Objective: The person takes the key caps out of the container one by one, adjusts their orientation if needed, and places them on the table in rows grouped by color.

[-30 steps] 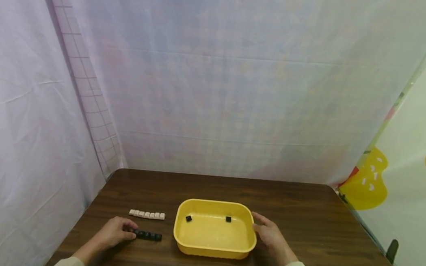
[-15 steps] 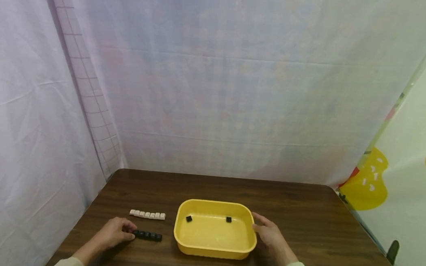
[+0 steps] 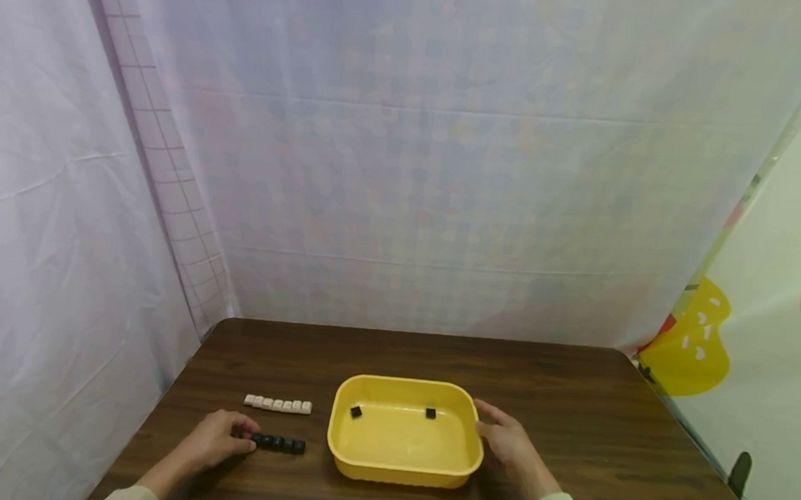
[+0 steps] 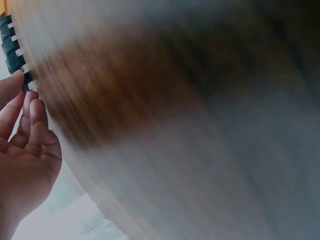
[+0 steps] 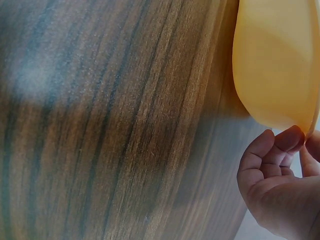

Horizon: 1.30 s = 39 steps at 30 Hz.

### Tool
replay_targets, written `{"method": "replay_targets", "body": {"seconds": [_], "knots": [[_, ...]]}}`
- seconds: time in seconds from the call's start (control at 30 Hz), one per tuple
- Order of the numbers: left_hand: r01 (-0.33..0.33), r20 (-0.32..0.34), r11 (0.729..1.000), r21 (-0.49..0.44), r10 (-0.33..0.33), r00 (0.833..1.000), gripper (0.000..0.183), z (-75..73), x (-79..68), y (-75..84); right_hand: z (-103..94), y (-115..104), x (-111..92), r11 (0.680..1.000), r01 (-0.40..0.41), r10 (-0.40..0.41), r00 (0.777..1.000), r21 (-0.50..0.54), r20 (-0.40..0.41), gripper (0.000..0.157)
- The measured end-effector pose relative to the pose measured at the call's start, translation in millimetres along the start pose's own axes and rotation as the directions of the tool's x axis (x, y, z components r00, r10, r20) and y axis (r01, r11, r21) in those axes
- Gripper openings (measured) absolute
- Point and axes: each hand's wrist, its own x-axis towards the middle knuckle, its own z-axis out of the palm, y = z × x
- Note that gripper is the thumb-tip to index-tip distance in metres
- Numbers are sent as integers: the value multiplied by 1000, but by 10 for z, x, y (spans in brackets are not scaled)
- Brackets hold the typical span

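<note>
A short row of black keycaps [image 3: 283,444] lies on the table at the left. My left hand [image 3: 213,439] is at the row's left end, thumb and fingers pinching the end keycap. The left wrist view shows the same black keycaps [image 4: 12,49] running up from the fingertips of my left hand [image 4: 31,160]. A yellow plastic basin [image 3: 401,470] stands to the right of the row. My right hand [image 3: 508,446] grips its right rim; in the right wrist view, thumb and fingers of my right hand [image 5: 280,187] hold the edge of the basin [image 5: 275,65].
Behind the black row lies a row of white keycaps [image 3: 277,405]. Inside the basin are two loose black keycaps, one left [image 3: 356,412] and one right [image 3: 430,413]. The brown wooden table [image 3: 558,382] ends at a pale curtain [image 3: 403,204] at the back.
</note>
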Motion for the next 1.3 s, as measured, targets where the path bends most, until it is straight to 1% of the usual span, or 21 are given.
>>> {"method": "replay_targets", "body": {"seconds": [0.1,0.2,0.33,0.43,0.5,0.6,0.67,0.83,1.03,1.17,1.3], "knots": [[3,1,1000,-11,-3,1000,22,8,-10,0,1,9,5,1000,-2,2,1000,-1,-2,47],[-13,-13,1000,1,13,1000,23,11,-11,12,2,9,2,1000,-3,3,1000,5,0,47],[-29,-74,999,19,30,997,24,5,17,112,-3,-1,-1,1000,1,-1,1000,9,5,47],[-41,-122,999,4,41,992,24,9,70,261,-8,-12,-3,1000,8,-8,1000,-16,0,46],[-71,-141,997,-5,69,988,25,27,128,378,-10,-17,-4,1000,8,-8,1000,-21,-1,46],[-113,-145,993,-20,109,983,25,82,238,569,-8,-17,-3,1000,2,-2,1000,-5,0,47],[-127,-143,992,-26,122,982,24,139,323,706,-4,-18,-2,1000,-2,2,1000,3,2,47],[-140,-108,988,-62,133,985,26,341,551,1056,2,-21,-8,1000,-11,11,1000,-16,6,47],[-170,-38,982,-82,167,985,29,680,841,1419,-6,-12,-4,1000,-15,15,1000,-15,6,47],[-169,5,984,-63,170,985,30,948,1015,1579,-7,-12,0,1000,-3,3,1000,-11,7,47],[-164,8,985,-51,165,986,29,1183,1171,1654,-5,-12,3,1000,2,-2,1000,-16,7,47]]}}
